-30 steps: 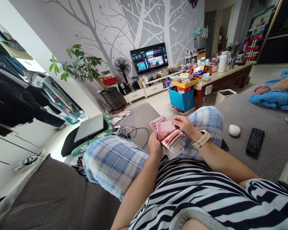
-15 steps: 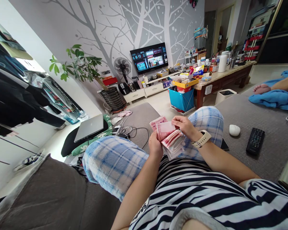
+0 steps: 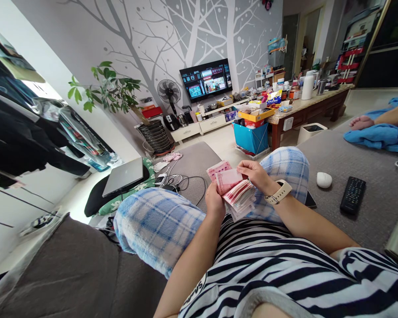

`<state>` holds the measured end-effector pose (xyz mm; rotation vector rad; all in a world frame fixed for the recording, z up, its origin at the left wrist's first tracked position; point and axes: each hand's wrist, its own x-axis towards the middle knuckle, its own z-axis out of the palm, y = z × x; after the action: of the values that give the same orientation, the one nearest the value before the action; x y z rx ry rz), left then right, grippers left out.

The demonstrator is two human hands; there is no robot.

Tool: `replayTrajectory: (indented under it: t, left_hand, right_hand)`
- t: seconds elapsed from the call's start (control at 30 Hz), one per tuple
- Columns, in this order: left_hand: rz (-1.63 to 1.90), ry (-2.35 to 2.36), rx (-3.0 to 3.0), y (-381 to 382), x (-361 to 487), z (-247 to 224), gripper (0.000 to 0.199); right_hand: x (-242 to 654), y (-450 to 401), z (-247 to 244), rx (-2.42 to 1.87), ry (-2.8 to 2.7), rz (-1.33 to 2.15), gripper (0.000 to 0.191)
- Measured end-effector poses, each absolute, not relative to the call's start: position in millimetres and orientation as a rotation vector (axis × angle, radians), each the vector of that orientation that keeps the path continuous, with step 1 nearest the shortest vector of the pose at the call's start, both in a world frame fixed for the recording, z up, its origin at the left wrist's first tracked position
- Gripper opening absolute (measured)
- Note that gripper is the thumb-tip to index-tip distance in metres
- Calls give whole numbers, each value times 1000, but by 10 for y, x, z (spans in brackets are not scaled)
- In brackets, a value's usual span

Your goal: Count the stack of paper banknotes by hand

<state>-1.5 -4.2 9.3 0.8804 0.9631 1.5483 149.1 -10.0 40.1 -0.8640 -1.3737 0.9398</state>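
"So, what is closest to you?"

"My striped shirt (image 3: 285, 265). Then come my bent knees, in blue and white checked pants (image 3: 162, 221). The paper money (image 3: 241, 198) is up over my lap, between my knees."

"How do you hold it?"

"My left hand (image 3: 215, 202) is closed on one end of the bunch, with the thumb on top. The loose ends fan out, some pink and some pale. My right hand (image 3: 256, 176) makes a small pinch on the corner of one pink note (image 3: 227, 181). I have a pale watch (image 3: 280, 192) on that wrist."

"What is on the couch (image 3: 331, 229)?"

"On my right are a black remote (image 3: 352, 195) and a white mouse (image 3: 324, 180), near each other but apart. Farther along, somebody's bare foot (image 3: 362, 123) is by a blue cloth (image 3: 381, 136). To my left are some cords (image 3: 175, 181) and a gray laptop (image 3: 124, 176)."

"And far away?"

"A blue box (image 3: 250, 138) is by a long table (image 3: 311, 109) full of stuff, with a white bottle (image 3: 308, 86) standing on top. Past that I see a leafy plant (image 3: 122, 95), a fan (image 3: 169, 92) and a TV (image 3: 206, 80) that is on. Pale trees cover the wall (image 3: 212, 26)."
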Motion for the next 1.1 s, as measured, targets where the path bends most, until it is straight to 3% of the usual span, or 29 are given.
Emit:
replayTrajectory:
  t: [0.47, 1.1]
  left_hand:
    - [1451, 678, 750, -60, 13, 98, 24]
    - [1577, 739, 746, -22, 19, 68, 19]
  right_hand:
    - [1495, -3, 306, -865, -1298, 920, 37]
    - [1522, 45, 236, -876, -1350, 927, 28]
